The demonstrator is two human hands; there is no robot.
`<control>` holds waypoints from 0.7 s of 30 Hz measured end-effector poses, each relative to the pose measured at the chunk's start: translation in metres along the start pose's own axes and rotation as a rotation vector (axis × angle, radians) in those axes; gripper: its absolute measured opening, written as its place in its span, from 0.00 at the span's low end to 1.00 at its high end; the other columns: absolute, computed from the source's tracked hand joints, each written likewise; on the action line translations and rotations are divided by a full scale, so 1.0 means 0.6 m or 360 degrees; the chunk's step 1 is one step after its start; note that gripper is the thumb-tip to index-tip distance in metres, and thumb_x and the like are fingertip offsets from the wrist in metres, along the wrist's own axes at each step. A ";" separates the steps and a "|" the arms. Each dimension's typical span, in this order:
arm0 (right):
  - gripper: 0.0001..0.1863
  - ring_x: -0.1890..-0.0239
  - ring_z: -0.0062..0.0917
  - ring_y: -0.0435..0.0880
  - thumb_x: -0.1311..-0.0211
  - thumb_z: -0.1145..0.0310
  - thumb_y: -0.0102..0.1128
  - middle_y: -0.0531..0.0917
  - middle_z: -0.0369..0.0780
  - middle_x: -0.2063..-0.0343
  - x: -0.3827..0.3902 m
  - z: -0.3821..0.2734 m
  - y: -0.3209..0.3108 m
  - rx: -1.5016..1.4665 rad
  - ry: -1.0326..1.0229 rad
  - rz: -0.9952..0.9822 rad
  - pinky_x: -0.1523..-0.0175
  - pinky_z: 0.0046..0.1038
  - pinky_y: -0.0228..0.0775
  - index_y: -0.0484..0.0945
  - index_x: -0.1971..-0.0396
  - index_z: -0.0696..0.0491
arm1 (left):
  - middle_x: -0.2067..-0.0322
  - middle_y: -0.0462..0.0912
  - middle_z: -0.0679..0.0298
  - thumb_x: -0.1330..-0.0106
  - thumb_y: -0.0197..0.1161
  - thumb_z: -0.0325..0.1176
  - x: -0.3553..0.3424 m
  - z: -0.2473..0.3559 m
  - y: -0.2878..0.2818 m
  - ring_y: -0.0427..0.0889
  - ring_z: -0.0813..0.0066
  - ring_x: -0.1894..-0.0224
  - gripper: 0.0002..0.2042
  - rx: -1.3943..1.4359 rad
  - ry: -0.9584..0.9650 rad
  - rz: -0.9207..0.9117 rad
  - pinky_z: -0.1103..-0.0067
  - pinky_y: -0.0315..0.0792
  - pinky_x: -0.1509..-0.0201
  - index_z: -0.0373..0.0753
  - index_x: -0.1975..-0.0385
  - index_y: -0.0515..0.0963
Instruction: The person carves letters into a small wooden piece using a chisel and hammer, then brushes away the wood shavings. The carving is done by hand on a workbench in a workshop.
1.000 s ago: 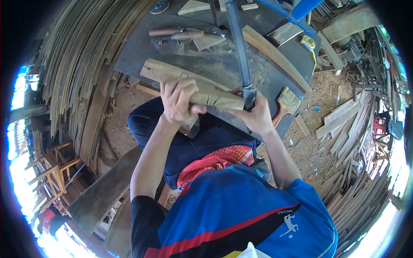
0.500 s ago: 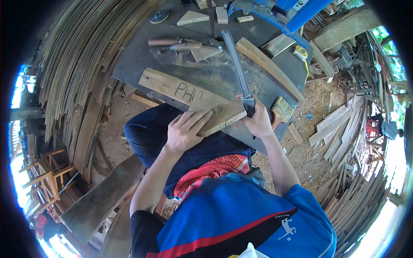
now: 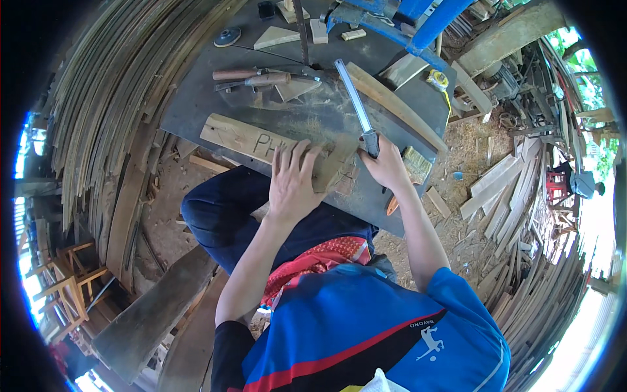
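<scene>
My left hand (image 3: 292, 183) has its fingers apart over a long marked board (image 3: 225, 132) and beside a shorter piece of wood (image 3: 333, 166), which is blurred and tilted. My right hand (image 3: 385, 163) is closed on the dark head of a steel measuring square (image 3: 353, 91), its blade pointing away from me. A wood-handled brush (image 3: 414, 163) lies just right of that hand. These things are on or above a dark tabletop (image 3: 183, 114), which reaches over my lap.
Hand tools (image 3: 251, 77), a grinding disc (image 3: 227, 37), a curved board (image 3: 398, 111) and a tape measure (image 3: 437, 80) lie farther back, near blue machinery (image 3: 428, 29). Stacked planks (image 3: 111, 78) rise at left; offcuts (image 3: 490, 189) litter the floor at right, near a red stool (image 3: 556, 183).
My left hand first gripped the long board, then lay on the short piece; now its fingers are raised and spread. The square has swung left at its head and shifted slightly up the picture.
</scene>
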State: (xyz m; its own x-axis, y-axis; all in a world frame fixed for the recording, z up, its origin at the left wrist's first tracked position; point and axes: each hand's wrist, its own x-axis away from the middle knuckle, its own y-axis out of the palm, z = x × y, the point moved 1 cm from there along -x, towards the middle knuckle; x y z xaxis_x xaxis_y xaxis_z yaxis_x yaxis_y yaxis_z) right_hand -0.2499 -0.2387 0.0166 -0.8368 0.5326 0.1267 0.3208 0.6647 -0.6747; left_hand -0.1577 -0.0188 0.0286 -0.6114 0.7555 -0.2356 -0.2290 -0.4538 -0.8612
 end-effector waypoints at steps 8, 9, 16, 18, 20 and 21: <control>0.17 0.57 0.50 0.86 0.36 0.61 0.66 0.86 0.53 0.66 0.032 -0.007 -0.007 -0.0177 -0.0099 0.0064 0.52 0.41 0.75 0.80 0.57 0.60 | 0.42 0.69 0.50 0.57 0.84 0.46 0.005 -0.058 -0.050 0.68 0.48 0.36 0.47 -0.0118 -0.0306 -0.0246 0.57 0.62 0.31 0.41 0.36 0.65; 0.18 0.58 0.50 0.86 0.35 0.61 0.66 0.86 0.53 0.67 0.033 -0.008 -0.005 -0.0173 -0.0112 0.0055 0.53 0.42 0.75 0.79 0.56 0.60 | 0.41 0.68 0.50 0.57 0.84 0.46 0.008 -0.065 -0.053 0.67 0.48 0.36 0.47 -0.0212 -0.0307 -0.0257 0.57 0.62 0.31 0.41 0.35 0.65; 0.17 0.70 0.54 0.84 0.29 0.60 0.57 0.82 0.54 0.77 0.089 -0.046 -0.004 -0.0071 -0.0114 -0.0248 0.63 0.49 0.72 0.72 0.54 0.60 | 0.42 0.68 0.52 0.61 0.84 0.47 0.030 -0.069 -0.041 0.66 0.49 0.36 0.49 -0.0242 -0.0348 -0.0115 0.57 0.61 0.31 0.41 0.36 0.66; 0.14 0.73 0.54 0.83 0.28 0.62 0.56 0.81 0.53 0.81 0.110 -0.049 0.005 0.0002 -0.0223 -0.0275 0.67 0.50 0.70 0.72 0.56 0.59 | 0.42 0.68 0.52 0.61 0.84 0.46 0.030 -0.068 -0.039 0.66 0.50 0.37 0.48 -0.0253 -0.0386 -0.0109 0.58 0.62 0.31 0.40 0.37 0.67; 0.11 0.78 0.51 0.81 0.28 0.64 0.55 0.78 0.49 0.84 0.129 -0.066 -0.002 0.0105 -0.0288 -0.0278 0.71 0.50 0.68 0.72 0.57 0.57 | 0.41 0.69 0.53 0.60 0.84 0.45 0.029 -0.070 -0.034 0.66 0.51 0.36 0.48 -0.0306 -0.0425 -0.0130 0.59 0.63 0.32 0.39 0.36 0.66; 0.11 0.78 0.50 0.82 0.28 0.64 0.56 0.78 0.49 0.84 0.137 -0.077 -0.008 0.0153 -0.0297 -0.0251 0.72 0.50 0.69 0.72 0.56 0.57 | 0.42 0.69 0.53 0.60 0.84 0.45 0.028 -0.069 -0.035 0.67 0.51 0.37 0.48 -0.0276 -0.0457 -0.0133 0.59 0.64 0.32 0.38 0.37 0.66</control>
State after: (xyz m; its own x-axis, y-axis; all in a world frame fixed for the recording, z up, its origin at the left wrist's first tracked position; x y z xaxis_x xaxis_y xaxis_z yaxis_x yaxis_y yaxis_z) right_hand -0.2999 -0.1738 0.0643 -0.9433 0.3146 0.1056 0.1438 0.6744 -0.7243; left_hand -0.1318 0.0231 0.0244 -0.7897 0.6118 -0.0460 -0.1700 -0.2902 -0.9417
